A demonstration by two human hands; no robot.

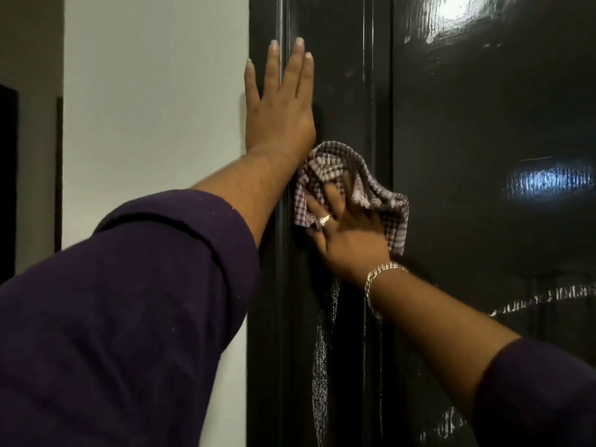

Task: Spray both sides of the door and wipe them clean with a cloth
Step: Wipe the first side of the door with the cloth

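A glossy black door (483, 140) fills the right half of the view, with wet spray streaks and foam trails low on its left panel. My left hand (279, 104) lies flat with straight fingers against the door's left edge moulding. Just below it, my right hand (346, 229) presses a crumpled checked purple-and-white cloth (338, 175) against the door, fingers spread over the fabric. A ring and a chain bracelet are on the right hand and wrist. No spray bottle is in view.
A white wall (154, 108) adjoins the door on the left. A dark doorway or frame (8, 182) shows at the far left edge. Light reflections gleam on the door's upper right.
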